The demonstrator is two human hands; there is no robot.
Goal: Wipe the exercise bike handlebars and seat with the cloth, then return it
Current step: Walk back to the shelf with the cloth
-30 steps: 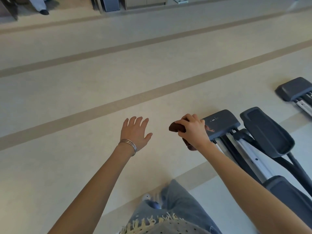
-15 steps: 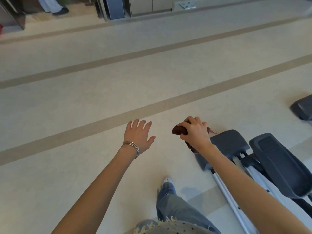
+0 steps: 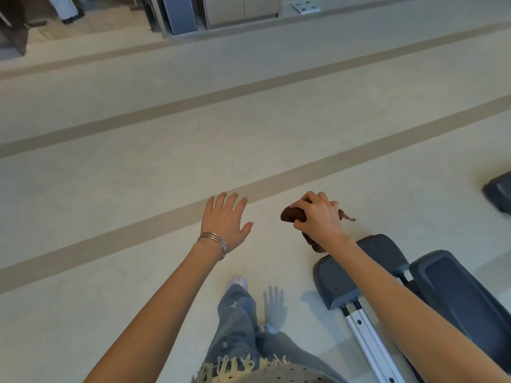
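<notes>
My right hand point(image 3: 318, 217) is closed around a bunched dark brown cloth point(image 3: 292, 214), held out in the air above the floor. Part of the cloth hangs below my wrist. My left hand point(image 3: 225, 221) is stretched forward with fingers spread and nothing in it; silver bangles circle its wrist. Under my right forearm lies the grey end of an exercise machine point(image 3: 336, 280) with silver rails point(image 3: 367, 341) and a dark foot pedal point(image 3: 456, 286). No handlebars or seat show in this view.
Pale floor with brown stripes point(image 3: 166, 111) stretches ahead. Another machine's dark base point(image 3: 499, 193) sits at the right edge. Cabinets point(image 3: 240, 9) and a grey panel point(image 3: 179, 13) line the far wall. A person's legs point(image 3: 65, 8) stand at top left. My jeans and shoes show below.
The view has shifted forward and left, so the machine's end has slid lower and to the right in the frame. Both hands keep their pose, the cloth still in my right hand.
</notes>
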